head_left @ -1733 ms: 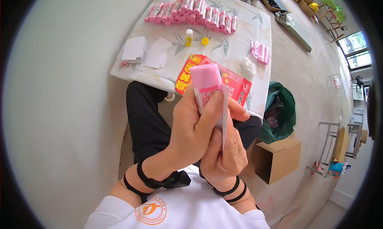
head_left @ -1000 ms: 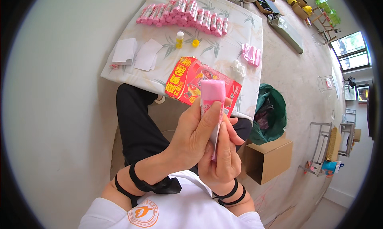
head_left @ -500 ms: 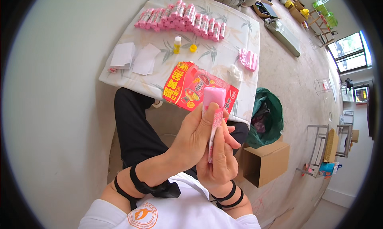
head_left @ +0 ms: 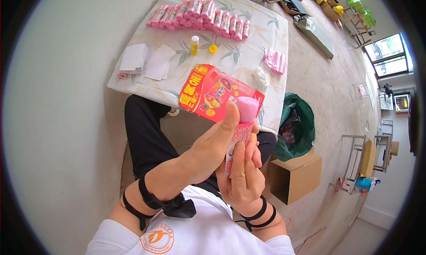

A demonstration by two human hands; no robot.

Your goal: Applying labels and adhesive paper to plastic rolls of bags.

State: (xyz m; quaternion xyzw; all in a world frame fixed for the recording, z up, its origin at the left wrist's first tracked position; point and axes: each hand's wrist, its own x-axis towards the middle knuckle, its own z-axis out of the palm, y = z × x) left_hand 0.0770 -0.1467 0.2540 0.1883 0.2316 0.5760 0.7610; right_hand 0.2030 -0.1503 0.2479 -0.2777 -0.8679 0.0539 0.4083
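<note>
Just above my white shirt [head_left: 208, 233], black bands [head_left: 258, 209] circle both forearms, and my hands come together around one pink roll [head_left: 248, 109], held up over my lap. My left hand [head_left: 208, 137] grips it near its upper end, thumb along the left side; its other fingers are mostly hidden. My right hand [head_left: 244, 179] is closed around the lower part, fingers along the patterned label [head_left: 242, 133]. Beyond my dark trousers [head_left: 144, 137], on the cloth-covered worktop [head_left: 144, 38], lies a red printed card [head_left: 195, 95], partly behind the roll. A crumpled white wad [head_left: 260, 77] lies near its far right side. Left of that are loose white slips [head_left: 156, 64] beside a white stack [head_left: 134, 57]. Farther on, a yellow tube with a white top [head_left: 194, 45] stands near a yellow cap [head_left: 213, 48]. At the far side, many pink rolls [head_left: 206, 8] are heaped in a long row.
</note>
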